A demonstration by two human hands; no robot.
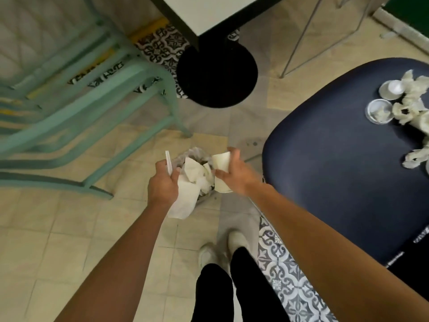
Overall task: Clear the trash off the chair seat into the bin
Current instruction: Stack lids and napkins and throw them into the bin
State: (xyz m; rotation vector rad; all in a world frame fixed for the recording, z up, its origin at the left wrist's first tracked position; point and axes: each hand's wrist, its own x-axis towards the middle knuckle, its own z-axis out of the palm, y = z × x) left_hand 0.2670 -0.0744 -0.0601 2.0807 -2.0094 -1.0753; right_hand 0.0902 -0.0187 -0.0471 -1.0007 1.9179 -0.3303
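A small bin (197,156) lined with a clear bag stands on the floor, crumpled paper inside it. Over its left side my left hand (163,180) grips a white napkin (184,201) and a thin white strip (168,162). On the bin's right, my right hand (234,173) holds a white paper cup (221,173) above the rim. The dark blue chair seat (336,163) is at the right. It carries two small plastic cups (379,111) (391,89) and several crumpled napkins (411,105).
A mint-green chair frame (92,108) stands at the left. A table (209,10) with a round black base (217,75) is ahead. My feet (222,249) are just behind the bin on the tiled floor.
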